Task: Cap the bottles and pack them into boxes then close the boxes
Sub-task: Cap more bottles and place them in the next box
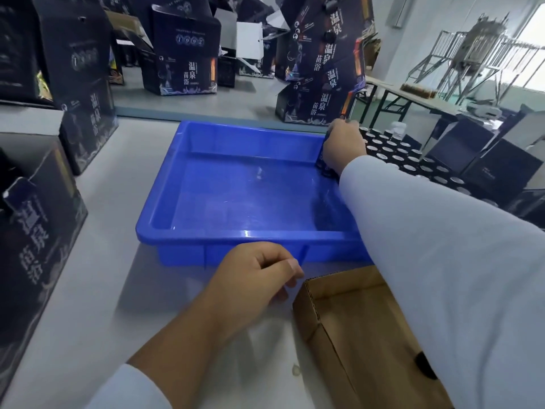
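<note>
Reaching to 2 o'clock, right hand [343, 147] grips a dark bottle [323, 165] at the blue tray [236, 236] far-right corner; left hand [253, 278] loosely curled, holding nothing, at 6 o'clock. Open bottles [395, 152] wait at 3 o'clock, cardboard box [348, 320] at 5 o'clock; packing looks barely begun.

Pale walls, bright window [535, 39] at right, folding table [413, 97], metal frame [472, 45]

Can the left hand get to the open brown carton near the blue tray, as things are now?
Probably yes. The left hand hangs loosely curled and holds nothing, just left of the brown carton, with only bare table between them. The right arm crosses above the carton's right part, but its left wall stays uncovered.
</note>
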